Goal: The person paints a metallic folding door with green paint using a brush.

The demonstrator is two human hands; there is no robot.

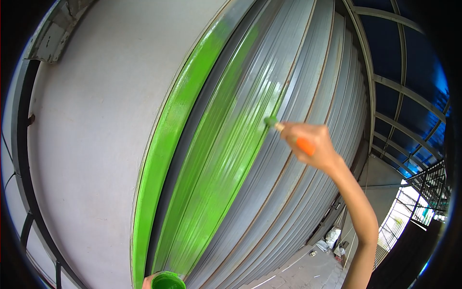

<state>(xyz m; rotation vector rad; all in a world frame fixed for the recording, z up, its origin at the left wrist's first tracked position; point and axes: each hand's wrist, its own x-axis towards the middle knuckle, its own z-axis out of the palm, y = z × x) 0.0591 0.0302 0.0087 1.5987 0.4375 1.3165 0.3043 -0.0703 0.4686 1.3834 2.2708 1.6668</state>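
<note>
Right of centre, see the right grip (316,140) closed around a brush (271,121) on a ridged metal shutter (276,180); at bottom left, left grip (146,282) beside a paint pot (168,272), cannot tell how closed. Best to stroke lengthwise, thinly.

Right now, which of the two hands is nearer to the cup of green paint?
Left. The left hand shows at the side of the cup, mostly out of view; the right hand is well away, higher up, holding the brush.
</note>
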